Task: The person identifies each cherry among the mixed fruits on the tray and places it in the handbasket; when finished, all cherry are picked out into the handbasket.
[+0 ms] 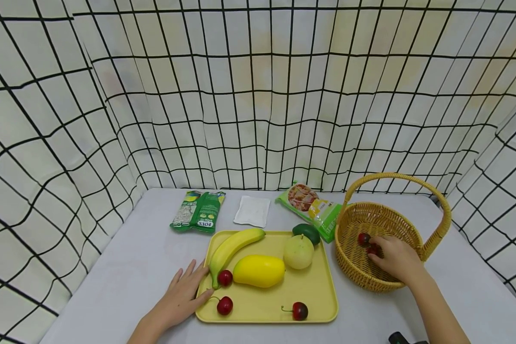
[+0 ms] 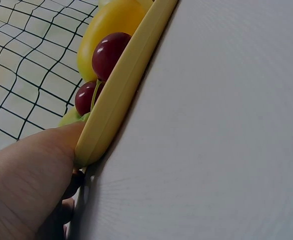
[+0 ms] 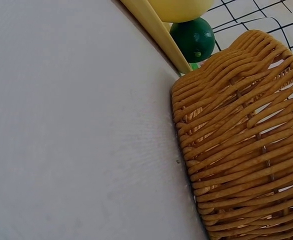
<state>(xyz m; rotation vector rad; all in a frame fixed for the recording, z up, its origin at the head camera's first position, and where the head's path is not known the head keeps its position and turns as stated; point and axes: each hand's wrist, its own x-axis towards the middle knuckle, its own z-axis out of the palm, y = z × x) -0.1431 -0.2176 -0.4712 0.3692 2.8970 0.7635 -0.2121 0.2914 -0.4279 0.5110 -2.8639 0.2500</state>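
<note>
My left hand [image 1: 182,297] rests at the left edge of a yellow tray [image 1: 258,317], fingers spread, thumb over the rim. In the left wrist view, the thumb [image 2: 46,150] lies against the tray's corner. On the tray are a banana [image 1: 232,251], a yellow mango [image 1: 259,271], a pale green round fruit [image 1: 298,252], a dark green fruit [image 1: 307,232] and three cherries, one [image 1: 225,306] near my thumb. My right hand [image 1: 395,258] reaches into a wicker basket [image 1: 370,283] and pinches a dark red cherry [image 1: 374,249]. Beside it lies another cherry [image 1: 363,239]. The right wrist view hides this hand behind the basket's side.
Behind the tray lie a green snack packet [image 1: 199,211], a white square packet [image 1: 252,211] and a green bag with a food picture [image 1: 311,210]. The basket's handle [image 1: 397,177] arches above it. A black object [image 1: 400,338] shows at the front edge. Netted white walls surround the table.
</note>
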